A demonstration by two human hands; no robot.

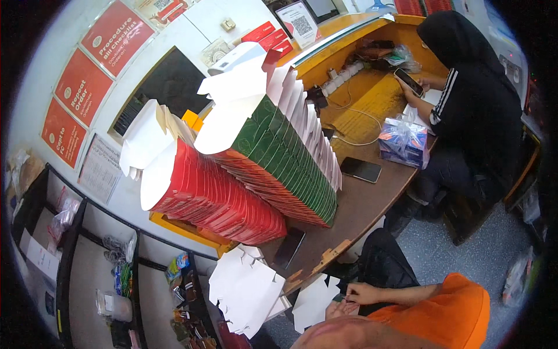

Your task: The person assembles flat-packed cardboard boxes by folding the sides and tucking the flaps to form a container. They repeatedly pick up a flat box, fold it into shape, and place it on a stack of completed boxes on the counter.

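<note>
My left hand [342, 309] is low in the view, its fingers curled at the edge of a flat white carton blank [311, 303] with notched edges. My right hand [364, 293] meets it from the right with fingers pinched together; what lies between them is too small to make out. Beside the hands, more white carton blanks [244, 291] rest in a loose pile. Beyond them two tall leaning stacks of nested cartons stand on the brown table [363, 200]: a red stack [218, 203] and a green-and-red stack [285, 157], both with white flaps.
A dark phone [289, 247] lies by the stacks, another phone [361, 169] farther right. Near the far edge sits a plastic-wrapped blue box [403, 141]. A person in black [476, 110] sits there holding a phone [409, 82]. Black-edged shelves [136, 273] with small packs stand at left.
</note>
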